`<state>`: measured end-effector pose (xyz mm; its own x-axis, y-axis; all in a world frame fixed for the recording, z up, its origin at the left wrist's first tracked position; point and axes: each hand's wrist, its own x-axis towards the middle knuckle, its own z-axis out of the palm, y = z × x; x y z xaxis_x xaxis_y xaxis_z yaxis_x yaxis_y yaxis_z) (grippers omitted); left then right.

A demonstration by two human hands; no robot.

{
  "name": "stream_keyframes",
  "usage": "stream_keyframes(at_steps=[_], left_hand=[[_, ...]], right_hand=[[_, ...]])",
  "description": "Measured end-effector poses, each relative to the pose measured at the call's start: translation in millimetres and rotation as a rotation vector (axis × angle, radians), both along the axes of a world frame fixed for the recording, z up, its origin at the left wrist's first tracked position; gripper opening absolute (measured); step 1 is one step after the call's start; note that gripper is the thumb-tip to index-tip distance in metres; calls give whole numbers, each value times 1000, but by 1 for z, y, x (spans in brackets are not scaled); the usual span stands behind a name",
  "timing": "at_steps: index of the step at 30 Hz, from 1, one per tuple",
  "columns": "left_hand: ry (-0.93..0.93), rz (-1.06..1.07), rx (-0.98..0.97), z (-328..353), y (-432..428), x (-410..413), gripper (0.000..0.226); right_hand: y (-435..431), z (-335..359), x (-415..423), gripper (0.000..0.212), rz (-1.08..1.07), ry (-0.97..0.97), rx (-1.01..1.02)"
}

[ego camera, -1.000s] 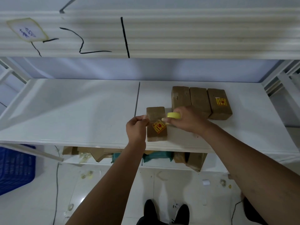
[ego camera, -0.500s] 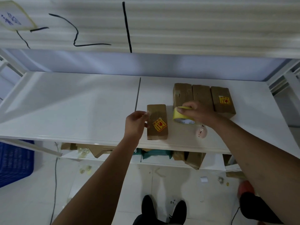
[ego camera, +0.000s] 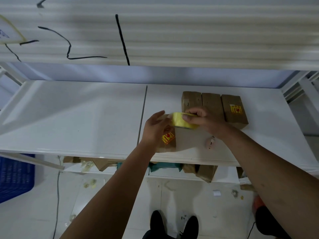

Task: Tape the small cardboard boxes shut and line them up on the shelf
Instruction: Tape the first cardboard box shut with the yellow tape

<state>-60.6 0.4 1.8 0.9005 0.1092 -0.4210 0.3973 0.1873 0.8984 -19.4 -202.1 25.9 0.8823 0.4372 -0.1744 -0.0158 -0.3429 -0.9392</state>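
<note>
A white shelf point(ego camera: 69, 118) is seen from above, made of two panels that meet at a dark seam, with an upper shelf point(ego camera: 172, 40) marked in black lines over it. Below, a lower shelf point(ego camera: 107, 170) strewn with cardboard scraps, a pale tiled floor, a blue crate point(ego camera: 15, 178) at the left and two black shoes point(ego camera: 172, 225) are shown.

Four boxes are counted. Three point(ego camera: 211, 106) are lined up side by side, touching, at the back right; the fourth box point(ego camera: 168, 140) is lain nearer the front edge, partly covered by the left hand point(ego camera: 156, 128). Stickers point(ego camera: 236, 108) (yellow and red) are seen on two of them.

One yellow tape roll point(ego camera: 183, 120) is gripped by the right hand point(ego camera: 205, 118), fingers curled over it, just above the fourth box. The left hand's fingers are stretched toward the roll; whether tape is pinched cannot be told through the blur. One small pinkish object point(ego camera: 210, 143) is lain beside the right wrist.
</note>
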Motion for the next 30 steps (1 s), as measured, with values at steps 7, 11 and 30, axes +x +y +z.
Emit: stream_keyframes(at_steps=[7,11,30], left_hand=[[-83,115,21,6,13,2,46],[-130,170,81,4,29,10,50],[22,350,549,-30,13,-4,52]], right_hand=[[-1,3,1,30,101,2,-72],[5,3,6,27,191,-70,-224],[44,-30,42,59,71,-50,-744]])
